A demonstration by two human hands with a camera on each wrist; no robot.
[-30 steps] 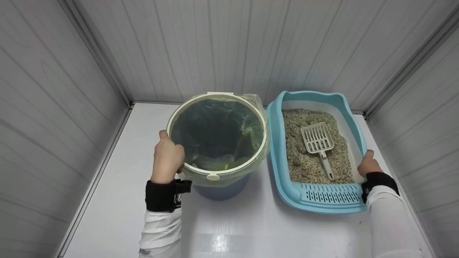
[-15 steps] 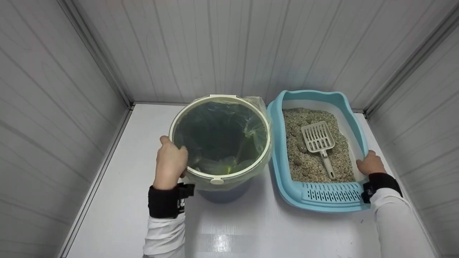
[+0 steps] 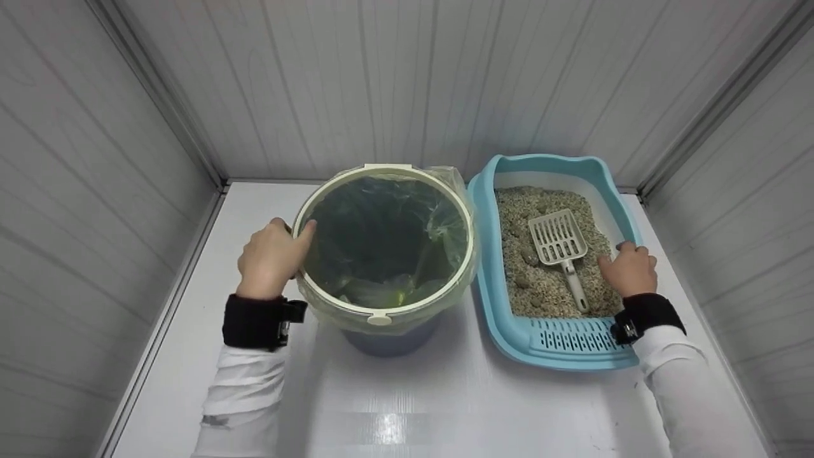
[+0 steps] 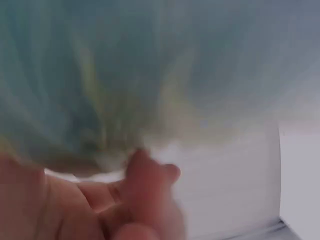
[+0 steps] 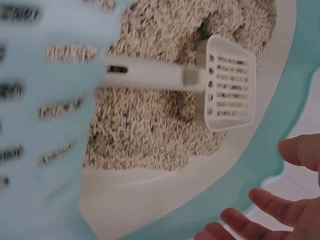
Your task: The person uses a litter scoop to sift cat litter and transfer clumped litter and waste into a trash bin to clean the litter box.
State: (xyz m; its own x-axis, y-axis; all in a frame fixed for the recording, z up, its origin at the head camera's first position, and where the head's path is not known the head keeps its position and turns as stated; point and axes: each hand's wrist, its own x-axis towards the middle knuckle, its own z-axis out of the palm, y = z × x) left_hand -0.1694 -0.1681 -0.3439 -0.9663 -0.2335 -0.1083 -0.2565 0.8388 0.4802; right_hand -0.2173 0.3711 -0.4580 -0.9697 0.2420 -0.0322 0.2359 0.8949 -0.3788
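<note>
My left hand [image 3: 270, 257] is at the left rim of a round bin [image 3: 388, 340] lined with a translucent yellow-green bag [image 3: 448, 242]. The thumb lies over the cream rim ring [image 3: 379, 317] while the fingers go down outside it, gripping the edge; the left wrist view of this is blurred. On the right stands a blue litter box [image 3: 493, 305] holding sandy litter [image 3: 521, 280]. A beige slotted litter scoop [image 5: 150, 72] lies on the litter, handle toward the front. My right hand [image 3: 629, 270] hovers over the box's right edge, fingers spread, holding nothing.
The bin and litter box stand side by side on a white tabletop [image 3: 381, 407]. Grey panel walls [image 3: 394, 83] rise behind and at both sides. A slotted front ledge [image 3: 579, 337] runs along the litter box.
My right hand has let go of the litter box's right edge and moved inward above it. My left hand has shifted up along the bin rim, its thumb now over the ring.
</note>
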